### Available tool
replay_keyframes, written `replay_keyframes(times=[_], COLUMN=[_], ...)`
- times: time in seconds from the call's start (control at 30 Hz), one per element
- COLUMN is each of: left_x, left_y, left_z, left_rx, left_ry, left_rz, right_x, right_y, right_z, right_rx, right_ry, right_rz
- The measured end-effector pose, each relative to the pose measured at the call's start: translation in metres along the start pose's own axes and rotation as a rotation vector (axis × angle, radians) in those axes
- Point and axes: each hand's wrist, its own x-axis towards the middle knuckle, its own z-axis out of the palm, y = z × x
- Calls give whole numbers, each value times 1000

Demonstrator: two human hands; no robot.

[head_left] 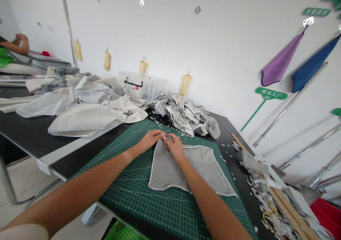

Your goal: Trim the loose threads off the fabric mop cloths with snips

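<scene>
**We are pinching the corner of a grey cloth on the cutting mat**

We are working at the tabletop with both arms reaching toward 12 o'clock. The grey cloth square, edged in white, is lying flat on the green cutting mat directly ahead of us, its top corner at about 12 o'clock. Our left hand and right hand are meeting at that corner. The fingers of both hands are pressed together there, clamped on the cloth around a small glinting bit too small for us to identify.

Past the mat, a heap of crumpled grey fabric is sitting at 12 o'clock, with pale fabric lengths spreading toward 11 o'clock. White scraps and wooden strips are lying at 4 o'clock. A co-worker's arm is showing at 10 o'clock.
</scene>
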Motion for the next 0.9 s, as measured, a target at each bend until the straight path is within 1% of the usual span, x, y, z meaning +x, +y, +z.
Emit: replay_keyframes(times=[0.1,0.17,0.27,0.37,0.47,0.57,0.67,0.77,0.9], left_x=[0,0,0,0,-3,-8,-11,-12,-12], left_y=[1,0,-5,-7,-2,10,24,33,41], left_z=[0,1,2,4,5,4,-1,-6,-9], left_rx=[-32,-52,-87,-105,-71,-68,-44,3,-16], left_ry=[-20,-16,-30,-124,-231,-359,-469,-496,-537], left_rz=[13,-3,-53,-87,-99,-145,-201,-216,-239], right_x=[2,3,5,8,13,21,29,33,30], right_y=[5,8,9,5,-4,-20,-41,-65,-95], right_z=[0,-1,-2,-6,-17,-36,-63,-94,-136], right_rx=[12,48,157,298,395,470,529,573,593], right_ry=[-6,-26,-1,47,74,128,196,278,400], right_rz=[-52,-15,88,150,139,116,78,5,-62])
